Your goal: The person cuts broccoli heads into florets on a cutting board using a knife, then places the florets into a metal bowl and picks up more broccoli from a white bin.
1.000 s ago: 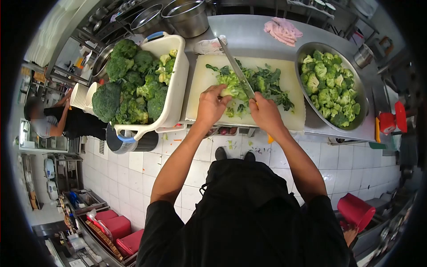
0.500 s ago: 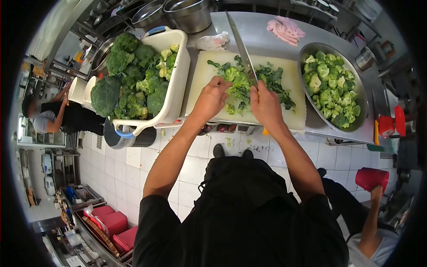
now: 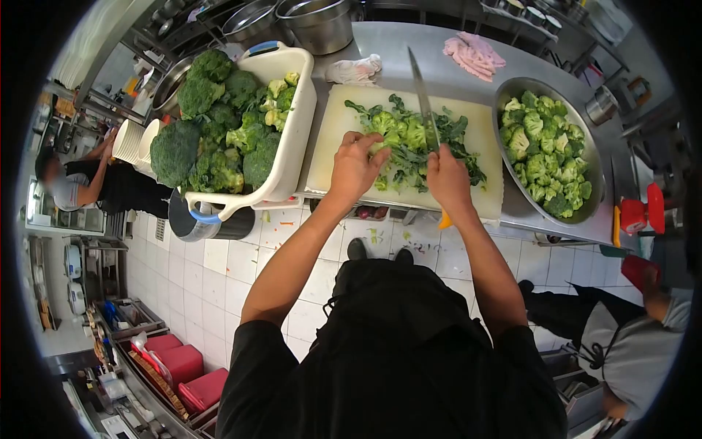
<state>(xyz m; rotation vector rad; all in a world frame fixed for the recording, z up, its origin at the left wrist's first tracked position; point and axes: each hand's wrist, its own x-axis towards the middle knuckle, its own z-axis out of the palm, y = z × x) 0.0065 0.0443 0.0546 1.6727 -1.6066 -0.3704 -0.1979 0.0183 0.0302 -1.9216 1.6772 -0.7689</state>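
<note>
A large knife (image 3: 424,99) is in my right hand (image 3: 449,181), its orange handle end below the fist and its blade pointing up and away over the board. My left hand (image 3: 355,167) rests at the left of the cut broccoli (image 3: 391,126), fingers apart and touching its edge. Florets and dark leaf scraps (image 3: 455,132) lie on the white cutting board (image 3: 329,157). To the left, a white tub (image 3: 301,124) holds whole broccoli heads (image 3: 175,154). A steel bowl (image 3: 599,172) at the right is filled with cut florets (image 3: 545,139).
Behind the board lie a white cloth (image 3: 355,71) and a pink cloth (image 3: 474,55). Steel pots (image 3: 316,29) stand at the back. A red scale (image 3: 643,212) is at the right edge. One person (image 3: 80,179) stands left, another (image 3: 629,344) lower right.
My right hand and the knife have moved right, away from the florets. The fingers of my left hand have spread. The person at lower right has moved further right with the red container.
</note>
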